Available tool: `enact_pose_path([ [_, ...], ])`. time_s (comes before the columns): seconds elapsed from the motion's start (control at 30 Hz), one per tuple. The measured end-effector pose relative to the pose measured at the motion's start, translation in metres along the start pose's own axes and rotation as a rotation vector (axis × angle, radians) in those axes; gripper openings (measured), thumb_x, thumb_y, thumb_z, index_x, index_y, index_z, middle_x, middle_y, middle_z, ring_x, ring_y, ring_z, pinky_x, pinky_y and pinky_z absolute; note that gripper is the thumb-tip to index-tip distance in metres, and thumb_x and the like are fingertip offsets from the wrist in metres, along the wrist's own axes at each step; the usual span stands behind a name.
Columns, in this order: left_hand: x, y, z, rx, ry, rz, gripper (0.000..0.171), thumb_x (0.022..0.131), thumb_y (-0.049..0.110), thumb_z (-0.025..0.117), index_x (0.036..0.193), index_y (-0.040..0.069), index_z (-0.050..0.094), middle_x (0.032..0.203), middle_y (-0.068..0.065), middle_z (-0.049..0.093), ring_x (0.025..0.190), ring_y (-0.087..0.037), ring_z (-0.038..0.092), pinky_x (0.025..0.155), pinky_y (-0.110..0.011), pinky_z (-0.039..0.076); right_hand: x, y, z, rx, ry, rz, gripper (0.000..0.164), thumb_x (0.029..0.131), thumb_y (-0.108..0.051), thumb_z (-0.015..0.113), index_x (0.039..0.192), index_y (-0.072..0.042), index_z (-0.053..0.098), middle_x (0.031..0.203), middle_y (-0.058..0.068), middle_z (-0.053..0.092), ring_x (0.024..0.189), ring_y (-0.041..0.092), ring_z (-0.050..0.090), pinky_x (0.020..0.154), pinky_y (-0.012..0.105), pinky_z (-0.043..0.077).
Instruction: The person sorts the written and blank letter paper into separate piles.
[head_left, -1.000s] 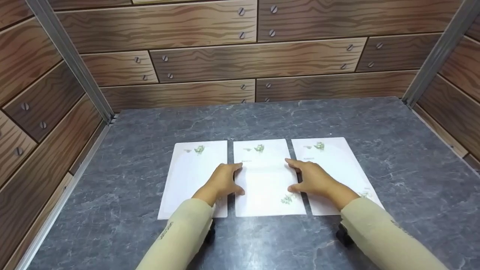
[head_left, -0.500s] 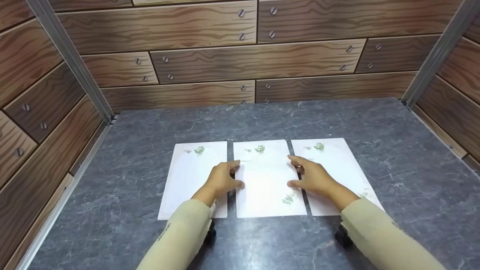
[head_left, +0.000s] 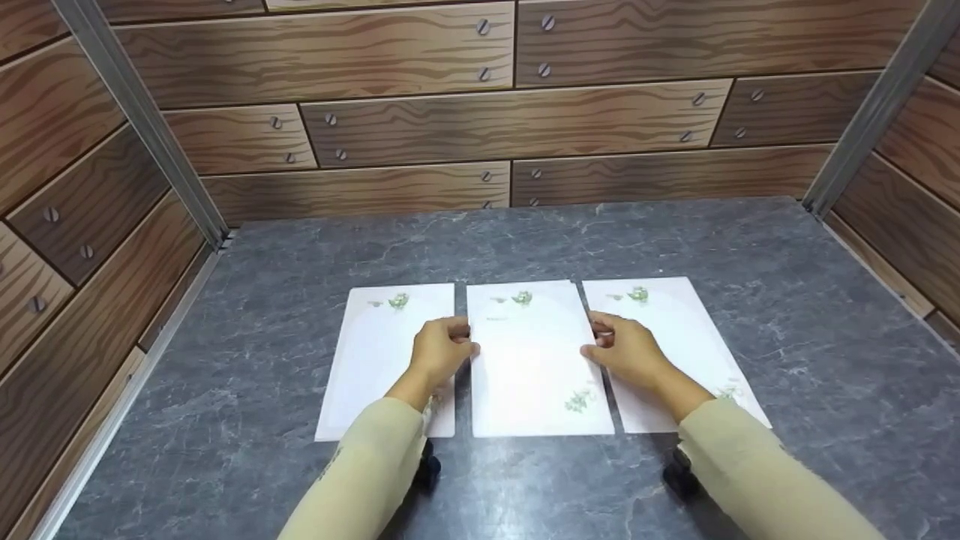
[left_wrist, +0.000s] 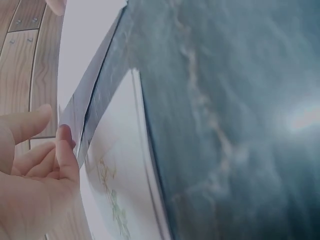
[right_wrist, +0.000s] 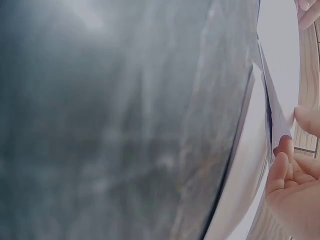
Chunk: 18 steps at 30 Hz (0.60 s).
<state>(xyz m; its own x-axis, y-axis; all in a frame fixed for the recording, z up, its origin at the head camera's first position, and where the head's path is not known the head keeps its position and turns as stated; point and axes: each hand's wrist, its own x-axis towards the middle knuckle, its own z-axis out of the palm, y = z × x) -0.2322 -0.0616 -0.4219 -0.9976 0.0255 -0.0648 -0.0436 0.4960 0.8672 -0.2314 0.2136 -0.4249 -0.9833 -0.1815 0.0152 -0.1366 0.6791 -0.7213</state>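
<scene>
Three white paper stacks with small green plant prints lie side by side in the head view. At the middle one, my left hand (head_left: 436, 352) holds the left edge of the top sheet (head_left: 529, 367), thumb above and fingers under it. The opposite edge is held the same way by my right hand (head_left: 626, 351). Both wrist views show the sheet's edges raised off the paper below, with fingertips (left_wrist: 64, 134) beneath the sheet. My forearms partly cover the left stack (head_left: 375, 352) and the right stack (head_left: 675, 330).
A dark grey marbled tabletop (head_left: 300, 255) carries the paper. Wood-plank-patterned walls (head_left: 420, 127) stand at the back and both sides, with metal posts (head_left: 142, 112) at the corners. Dark wrist devices (head_left: 427, 466) sit under the sleeves.
Both hands have closed from a wide spread onto the middle sheet's side edges. The top sheet has come up slightly and shifted a little. The outer stacks stay put.
</scene>
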Motion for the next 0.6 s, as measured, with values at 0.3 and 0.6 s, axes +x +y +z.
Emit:
enact_pose_path([
  [0.3,0.0017,0.0006,0.004,-0.102,0.021,-0.09,0.044,0.085,-0.002,0.067,0.127,-0.005,0.056,0.11,-0.012,0.064,0.101,-0.022,0.062,0.083,-0.026,0.052,0.0023,0.0017,0.0012,0.092,0.0,0.041,0.053,0.089,-0.005,0.064,0.134,0.013,0.044,0.12,0.026,0.058,0.102,0.029,0.06,0.079,0.028,0.054],
  [0.6,0.0024,-0.0004,0.004,-0.289,0.01,-0.17,0.05,0.085,-0.006,0.066,0.133,0.001,0.054,0.107,-0.011,0.062,0.092,-0.02,0.063,0.075,-0.027,0.055,0.0035,0.0014,0.0017,0.276,0.023,0.129,0.052,0.088,-0.001,0.064,0.136,0.008,0.045,0.106,0.017,0.061,0.076,0.009,0.059,0.062,0.022,0.054],
])
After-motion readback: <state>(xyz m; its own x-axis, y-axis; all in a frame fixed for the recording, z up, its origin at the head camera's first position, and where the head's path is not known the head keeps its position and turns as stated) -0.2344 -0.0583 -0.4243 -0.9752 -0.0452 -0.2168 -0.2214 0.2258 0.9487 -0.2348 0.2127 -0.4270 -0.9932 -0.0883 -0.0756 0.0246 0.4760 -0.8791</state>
